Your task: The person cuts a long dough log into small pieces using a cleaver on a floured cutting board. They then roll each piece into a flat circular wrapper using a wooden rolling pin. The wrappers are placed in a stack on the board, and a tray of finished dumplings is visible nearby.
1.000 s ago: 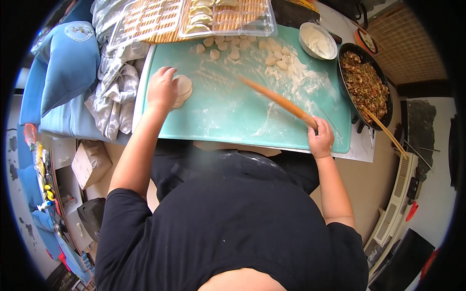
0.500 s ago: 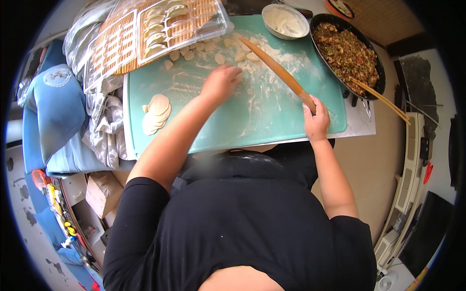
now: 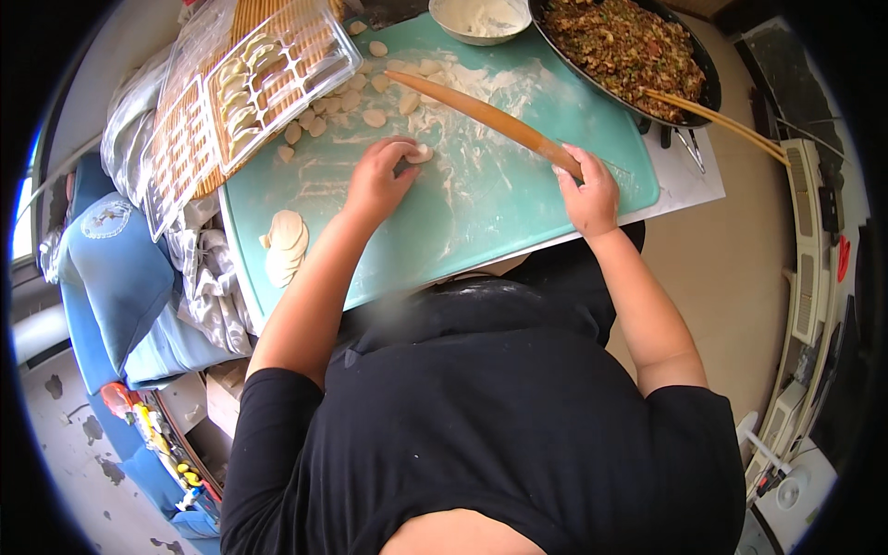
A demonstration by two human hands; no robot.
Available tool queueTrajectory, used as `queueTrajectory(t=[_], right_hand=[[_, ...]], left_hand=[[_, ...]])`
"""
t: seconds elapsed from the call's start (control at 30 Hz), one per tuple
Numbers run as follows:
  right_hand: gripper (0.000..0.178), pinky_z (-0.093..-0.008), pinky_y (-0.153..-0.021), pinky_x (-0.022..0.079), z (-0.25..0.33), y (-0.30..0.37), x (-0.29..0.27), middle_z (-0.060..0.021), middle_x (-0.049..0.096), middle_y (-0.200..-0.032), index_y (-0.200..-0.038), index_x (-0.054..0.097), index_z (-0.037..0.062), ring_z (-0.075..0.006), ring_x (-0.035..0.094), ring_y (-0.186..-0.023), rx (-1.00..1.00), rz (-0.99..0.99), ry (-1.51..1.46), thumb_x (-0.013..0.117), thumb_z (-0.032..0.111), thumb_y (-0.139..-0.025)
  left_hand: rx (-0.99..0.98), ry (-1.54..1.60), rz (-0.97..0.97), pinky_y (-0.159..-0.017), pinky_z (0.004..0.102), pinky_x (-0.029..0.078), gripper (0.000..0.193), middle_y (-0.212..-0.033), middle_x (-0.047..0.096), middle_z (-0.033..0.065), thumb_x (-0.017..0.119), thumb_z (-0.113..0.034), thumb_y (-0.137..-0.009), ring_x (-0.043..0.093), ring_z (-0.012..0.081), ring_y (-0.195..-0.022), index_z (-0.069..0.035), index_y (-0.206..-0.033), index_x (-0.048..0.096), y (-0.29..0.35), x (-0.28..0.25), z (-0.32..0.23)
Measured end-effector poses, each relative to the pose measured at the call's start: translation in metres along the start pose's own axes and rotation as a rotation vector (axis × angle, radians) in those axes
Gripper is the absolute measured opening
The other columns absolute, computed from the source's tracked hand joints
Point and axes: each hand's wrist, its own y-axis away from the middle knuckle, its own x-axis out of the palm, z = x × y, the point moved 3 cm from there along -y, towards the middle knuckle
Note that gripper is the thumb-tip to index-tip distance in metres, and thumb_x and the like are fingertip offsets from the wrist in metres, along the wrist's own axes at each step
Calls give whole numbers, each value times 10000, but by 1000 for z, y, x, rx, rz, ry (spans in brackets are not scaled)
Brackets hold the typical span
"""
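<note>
My right hand (image 3: 592,196) is wrapped round the near end of a long tapered wooden rolling pin (image 3: 476,111). The pin slants up and left across a floured green mat (image 3: 518,217). Over the middle of the mat, my left hand (image 3: 377,180) has its fingers curled, with a small pale dough piece (image 3: 420,154) at the fingertips. Beyond it, several flattened dough pieces (image 3: 374,117) lie scattered in flour. A stack of thin round dough wrappers (image 3: 288,242) rests on the mat left of my left forearm.
At the far left, a clear plastic tray (image 3: 322,65) holds folded dumplings (image 3: 242,92). A bowl of flour (image 3: 481,17) stands at the back. To the right is a black pan (image 3: 708,88) of chopped filling (image 3: 624,51) with chopsticks (image 3: 731,122) across its rim. A blue cushion (image 3: 116,268) sits at left.
My left hand now has a small dough piece at its fingertips. The rolling pin in my right hand has tilted flatter. The whole view has shifted and turned a little.
</note>
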Motion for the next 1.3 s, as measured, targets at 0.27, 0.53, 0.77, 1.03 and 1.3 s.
queueTrajectory(t=[0.27, 0.53, 0.77, 1.03, 1.3], right_hand=[[323, -342, -778, 493, 1, -1, -2, -117, 640, -1027, -1103, 611, 70, -283, 613, -941, -41, -27, 7, 670, 110, -788], [327, -345, -777, 493, 0, 1, 0, -113, 639, -1024, -1104, 611, 73, -280, 615, -930, -50, -36, 12, 674, 100, -784], [324, -345, -768, 497, -3, 0, 1, -113, 637, -1036, -1103, 611, 75, -279, 616, -929, -19, -22, 10, 674, 109, -787], [323, -325, -696, 518, 1, -1, 1, -110, 637, -1051, -1109, 614, 82, -270, 616, -938, -18, -18, -1, 670, 128, -795], [323, -322, -698, 515, -3, 2, 1, -108, 637, -1055, -1109, 615, 87, -268, 615, -941, -33, -25, 17, 672, 126, -793]], left_hand=[[-42, -439, 61, -1113, 465, 218, 679, -1472, 205, 272, 538, -302, -893, 220, 419, -1362, 70, -1387, 257, 12, 38, -35], [19, -566, 191, -1130, 453, 159, 797, -1499, 133, 262, 490, -476, -890, 134, 408, -1394, 72, -1407, 228, 12, 47, -42], [-56, -522, 333, -1136, 443, 137, 818, -1518, 106, 229, 460, -520, -900, 89, 387, -1409, 34, -1437, 187, -3, 38, -47], [-17, -527, 219, -1139, 440, 145, 767, -1520, 113, 216, 461, -456, -917, 104, 358, -1412, 26, -1439, 173, 17, 30, -22], [29, -668, 293, -1061, 404, 324, 637, -1430, 346, 223, 518, -415, -888, 367, 326, -1315, 4, -1353, 401, -2, 24, -36]])
